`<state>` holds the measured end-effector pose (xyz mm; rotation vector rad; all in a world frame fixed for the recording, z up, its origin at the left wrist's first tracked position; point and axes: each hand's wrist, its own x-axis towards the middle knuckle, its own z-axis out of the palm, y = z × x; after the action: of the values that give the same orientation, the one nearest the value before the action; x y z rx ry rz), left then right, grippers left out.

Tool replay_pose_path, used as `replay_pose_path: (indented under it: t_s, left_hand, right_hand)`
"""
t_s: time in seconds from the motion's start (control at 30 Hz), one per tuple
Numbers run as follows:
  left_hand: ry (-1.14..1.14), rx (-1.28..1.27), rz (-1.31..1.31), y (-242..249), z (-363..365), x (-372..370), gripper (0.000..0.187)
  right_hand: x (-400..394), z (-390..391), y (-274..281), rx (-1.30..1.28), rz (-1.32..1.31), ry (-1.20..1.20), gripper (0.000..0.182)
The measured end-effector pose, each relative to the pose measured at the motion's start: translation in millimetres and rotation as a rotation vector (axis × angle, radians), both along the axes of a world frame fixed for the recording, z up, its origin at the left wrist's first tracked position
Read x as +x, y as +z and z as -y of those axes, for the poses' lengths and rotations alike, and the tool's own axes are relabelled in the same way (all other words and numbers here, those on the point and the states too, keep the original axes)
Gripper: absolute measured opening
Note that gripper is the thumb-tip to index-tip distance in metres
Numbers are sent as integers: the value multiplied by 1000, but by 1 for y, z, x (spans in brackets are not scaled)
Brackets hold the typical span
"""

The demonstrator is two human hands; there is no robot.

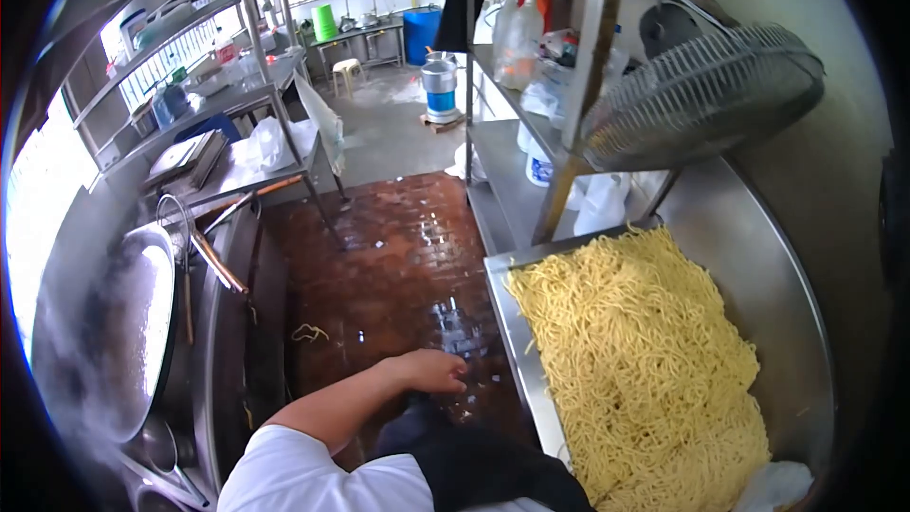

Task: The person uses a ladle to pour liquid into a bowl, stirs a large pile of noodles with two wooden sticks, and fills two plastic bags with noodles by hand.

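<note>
My left hand (pixel 439 372) reaches across the front of my body above the wet brick floor, its fingers curled in and nothing showing in them. My right hand is out of view. To the right, a big heap of yellow noodles (pixel 654 370) fills much of a metal tray (pixel 791 294), apart from my left hand. On the left, steam rises off a large wok (pixel 137 332) holding cloudy liquid. A wire strainer (pixel 175 213) with a long handle rests at the wok's far rim, and a ladle (pixel 161 446) lies by its near side.
A fan (pixel 706 95) juts out over the tray from a metal shelf (pixel 578 104) with bottles and bags. The red brick floor (pixel 379 265) is wet, with a few stray noodles (pixel 309 332). Farther back stand a metal pot (pixel 439 85) and a blue barrel (pixel 422 35).
</note>
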<state>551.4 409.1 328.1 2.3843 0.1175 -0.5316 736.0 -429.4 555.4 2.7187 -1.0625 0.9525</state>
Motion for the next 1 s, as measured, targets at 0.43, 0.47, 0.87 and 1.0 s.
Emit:
replay_pose_path:
  t_s: [0.43,0.47,0.87,1.0]
  left_hand:
    - [212,-98,113,8,-221,-8,49]
    - [279,-95,181,18,-245,-13,46]
    - [1084,-283,575,54,-432,-41,39]
    - [1278,-386,724,48,-485,-50,36]
  right_hand:
    - [26,-608,-193,907,-525,1407,31]
    - [14,-660,-185,923,-668,1456,33]
    - [61,-968,-202,618,-1322,1739,43]
    - [88,-1045,-193,547,-1231,1899,44]
